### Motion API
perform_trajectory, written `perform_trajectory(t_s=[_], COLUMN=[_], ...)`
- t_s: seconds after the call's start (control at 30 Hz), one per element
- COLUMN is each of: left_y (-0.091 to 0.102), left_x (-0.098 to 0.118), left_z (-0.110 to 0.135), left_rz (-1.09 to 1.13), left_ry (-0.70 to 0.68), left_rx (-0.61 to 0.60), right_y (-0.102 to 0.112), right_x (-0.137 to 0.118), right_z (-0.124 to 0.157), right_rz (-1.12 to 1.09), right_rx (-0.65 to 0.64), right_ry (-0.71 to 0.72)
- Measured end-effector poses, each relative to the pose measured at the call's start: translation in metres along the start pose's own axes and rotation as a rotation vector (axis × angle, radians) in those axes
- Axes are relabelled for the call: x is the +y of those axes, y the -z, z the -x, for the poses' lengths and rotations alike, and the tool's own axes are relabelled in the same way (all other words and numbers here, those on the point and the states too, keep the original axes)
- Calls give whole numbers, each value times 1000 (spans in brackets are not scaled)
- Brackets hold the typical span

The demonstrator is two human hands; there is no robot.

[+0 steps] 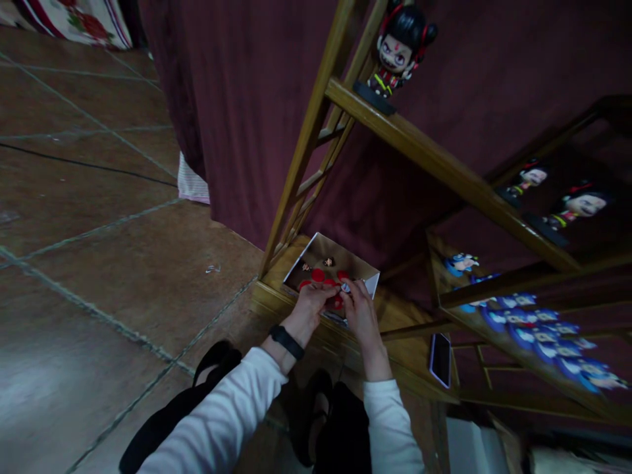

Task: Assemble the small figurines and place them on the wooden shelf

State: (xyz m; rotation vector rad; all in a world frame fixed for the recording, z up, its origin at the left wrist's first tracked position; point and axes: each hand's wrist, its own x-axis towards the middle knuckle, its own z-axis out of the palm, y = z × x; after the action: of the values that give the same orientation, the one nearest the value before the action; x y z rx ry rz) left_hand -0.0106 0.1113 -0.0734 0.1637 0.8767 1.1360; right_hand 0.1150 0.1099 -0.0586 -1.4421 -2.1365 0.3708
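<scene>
Head view finds both hands low over an open box (pixel 365 271) on the bottom wooden shelf (pixel 405 322). The right hand (pixel 360 309) seems to have its grip closed on a small pale piece (pixel 345 288), pinched between thumb and fingertips above the near part of the box. The left hand (pixel 312 304) brings its fingertips to the piece's edge; whether that grip is closed on it too, I cannot tell.

To handle this well, one hand should steady the piece lightly while the other makes small adjustments. Keep both wrists low and the piece over the box, so that a slip lands inside. Avoid leaning on the near wall, as the box lies close to the shelf's front edge, and keep the knuckles off the contents.

Counted: one box; at least five red discs (pixel 318 275) in it, perhaps more under the fingers; two small dark-haired figures (pixel 328 261) towards its far side; three larger black-haired figures (pixel 395 52) on the upper shelves; roughly a dozen blue figures (pixel 543 332) to the right, too blurred and overlapped for an exact number; one phone (pixel 440 360); one dark wristband (pixel 287 342), on the left wrist.
</scene>
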Motion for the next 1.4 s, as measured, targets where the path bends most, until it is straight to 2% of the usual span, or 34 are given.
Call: perform_trajectory(t_s=[0.1, 0.17, 0.27, 0.37, 0.63, 0.97, 1.1, 1.23, 1.3, 1.4], left_y=[1, 3, 7, 10, 13, 8, -1, -7, -6, -1], left_x=[3, 6, 10, 10, 5, 4, 3, -5, -8, -9], left_z=[-3, -5, -7, -4, 2, 2, 8, 22, 30, 46], left_rz=[-5, -1, 19, 28, -18, -119, -150, -238, -369, -732], left_ry=[39, 56, 68, 89, 127, 79, -40, -270, -392, -585], left_rx=[3, -10, -41, -71, -62, 24, -40, -91, -122, -215], right_y=[-1, -3, -6, -10, -18, -30, -28, -23, -21, -18], right_x=[-5, -4, 5, 14, 17, 23, 17, 7, 2, -4], right_z=[1, 1, 2, 5, 8, 13, 15, 21, 26, 36], right_rz=[-64, -182, -405, -517, -847, -859, -1063, -1269, -1335, -1405], right_rx=[52, 106, 204, 254, 132, 154, 201, 282, 304, 277], right_ry=[-35, -95, -189, -198, -260, -363, -472, -532, -527, -542])
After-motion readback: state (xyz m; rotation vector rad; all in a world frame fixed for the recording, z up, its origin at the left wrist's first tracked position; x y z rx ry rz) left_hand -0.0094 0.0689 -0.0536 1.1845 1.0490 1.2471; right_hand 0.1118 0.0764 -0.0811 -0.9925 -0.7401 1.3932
